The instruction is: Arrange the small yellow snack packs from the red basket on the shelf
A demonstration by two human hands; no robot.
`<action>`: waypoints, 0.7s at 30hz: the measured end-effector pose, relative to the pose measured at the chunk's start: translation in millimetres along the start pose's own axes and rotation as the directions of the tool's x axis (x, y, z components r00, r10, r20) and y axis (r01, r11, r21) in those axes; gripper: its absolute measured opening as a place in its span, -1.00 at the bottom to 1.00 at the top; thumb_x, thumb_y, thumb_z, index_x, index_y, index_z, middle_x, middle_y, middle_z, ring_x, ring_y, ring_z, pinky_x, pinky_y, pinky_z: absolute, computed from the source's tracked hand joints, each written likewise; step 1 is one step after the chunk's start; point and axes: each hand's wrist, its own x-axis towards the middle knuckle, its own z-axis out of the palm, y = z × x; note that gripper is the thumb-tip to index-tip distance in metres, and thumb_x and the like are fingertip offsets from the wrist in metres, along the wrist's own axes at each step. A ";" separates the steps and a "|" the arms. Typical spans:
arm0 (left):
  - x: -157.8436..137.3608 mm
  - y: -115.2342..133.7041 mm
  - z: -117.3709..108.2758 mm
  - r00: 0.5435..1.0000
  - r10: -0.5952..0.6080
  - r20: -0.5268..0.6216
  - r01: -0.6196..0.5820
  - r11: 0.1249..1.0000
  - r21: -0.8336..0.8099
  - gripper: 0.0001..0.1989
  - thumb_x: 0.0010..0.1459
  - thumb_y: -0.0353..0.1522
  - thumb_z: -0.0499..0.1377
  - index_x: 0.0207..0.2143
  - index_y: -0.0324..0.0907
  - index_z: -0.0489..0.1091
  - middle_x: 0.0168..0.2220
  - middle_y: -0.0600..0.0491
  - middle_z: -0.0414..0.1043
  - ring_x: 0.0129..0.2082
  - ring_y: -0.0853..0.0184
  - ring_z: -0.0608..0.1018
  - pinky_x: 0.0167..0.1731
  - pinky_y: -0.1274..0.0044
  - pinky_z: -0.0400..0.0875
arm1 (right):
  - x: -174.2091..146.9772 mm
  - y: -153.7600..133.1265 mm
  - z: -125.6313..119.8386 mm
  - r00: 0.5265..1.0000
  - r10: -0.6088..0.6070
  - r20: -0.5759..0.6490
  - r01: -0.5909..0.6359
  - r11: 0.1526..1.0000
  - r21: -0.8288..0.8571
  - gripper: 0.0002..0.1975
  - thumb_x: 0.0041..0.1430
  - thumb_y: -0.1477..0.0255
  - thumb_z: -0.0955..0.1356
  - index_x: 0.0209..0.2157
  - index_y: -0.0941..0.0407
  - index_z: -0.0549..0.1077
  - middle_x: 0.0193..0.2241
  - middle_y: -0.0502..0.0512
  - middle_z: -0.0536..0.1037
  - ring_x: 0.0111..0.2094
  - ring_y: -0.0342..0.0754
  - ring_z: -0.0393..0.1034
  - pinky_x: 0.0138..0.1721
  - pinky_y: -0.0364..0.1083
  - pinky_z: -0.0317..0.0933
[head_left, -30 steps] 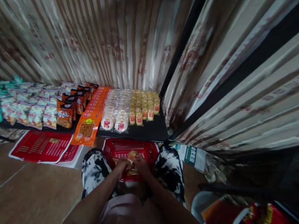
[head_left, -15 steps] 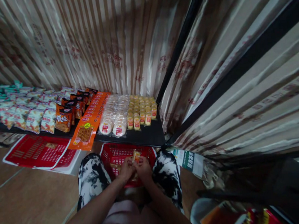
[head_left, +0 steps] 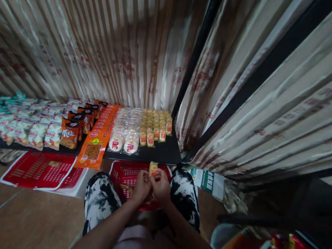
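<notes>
Over the red basket (head_left: 115, 172) between my knees, a small yellow snack packet (head_left: 153, 167) with an orange-red label stands upright in the fingers of my right hand (head_left: 161, 185). My left hand (head_left: 141, 185) is closed close beside it, fingertips pinched near the packet's lower left edge. Whether these fingertips grip the wrapper or something else is hidden. A few yellowish packets (head_left: 127, 188) lie inside the basket, partly covered by my hands. On the black shelf (head_left: 165, 151) ahead, similar yellow packets (head_left: 155, 128) stand in rows.
Left of the yellow rows are round white wrapped snacks (head_left: 130, 145), an orange packet (head_left: 93, 150), dark orange bags (head_left: 68, 134) and white bags (head_left: 35, 134). A red basket (head_left: 32, 171) sits lower left. A striped curtain (head_left: 132, 44) hangs behind; a black pole (head_left: 196, 56) slants at right.
The packet has risen slightly in my right hand and now tilts less. My left fingers have shifted a little away from it. The view has moved slightly.
</notes>
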 end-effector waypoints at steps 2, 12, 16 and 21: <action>3.6 0.8 1.8 0.999 0.046 -0.017 -0.045 0.999 0.005 -0.90 0.01 -0.50 0.06 -0.39 -0.18 0.22 -0.42 0.13 0.30 -0.41 0.43 0.39 -0.34 0.57 0.29 | 4.8 -3.1 -2.3 1.000 -0.019 0.008 0.019 1.000 0.013 -0.63 0.01 0.26 0.32 -0.16 0.16 0.36 -0.28 0.15 0.47 -0.34 -0.04 0.39 -0.23 -0.06 0.29; 32.1 6.1 13.3 0.990 0.139 -0.033 -0.137 0.989 0.064 -0.88 0.00 -0.51 0.10 -0.35 -0.20 0.28 -0.35 0.08 0.29 -0.37 0.43 0.40 -0.32 0.56 0.35 | 33.3 -8.7 -8.4 1.000 -0.016 -0.005 0.016 0.993 0.120 -0.60 0.01 0.25 0.32 -0.12 0.15 0.36 -0.26 0.16 0.48 -0.32 -0.05 0.41 -0.30 -0.09 0.33; 43.2 17.1 13.7 0.979 0.205 0.010 -0.205 0.970 0.128 -0.82 0.01 -0.53 0.07 -0.28 -0.21 0.33 -0.29 0.04 0.33 -0.35 0.42 0.43 -0.28 0.56 0.38 | 51.6 -11.9 -10.4 1.000 -0.002 -0.026 0.004 0.994 0.105 -0.59 0.01 0.23 0.31 -0.12 0.15 0.36 -0.23 0.18 0.47 -0.32 -0.07 0.41 -0.31 -0.11 0.32; 59.4 24.9 19.1 0.963 0.263 0.054 -0.269 0.947 0.178 -0.65 -0.01 -0.56 0.04 -0.13 -0.19 0.31 -0.16 0.00 0.40 -0.23 0.37 0.48 -0.12 0.48 0.38 | 76.1 -16.8 -9.7 0.996 -0.018 -0.088 0.025 0.996 0.084 -0.56 -0.01 0.23 0.31 -0.11 0.18 0.36 -0.20 0.21 0.44 -0.28 -0.05 0.40 -0.32 -0.11 0.32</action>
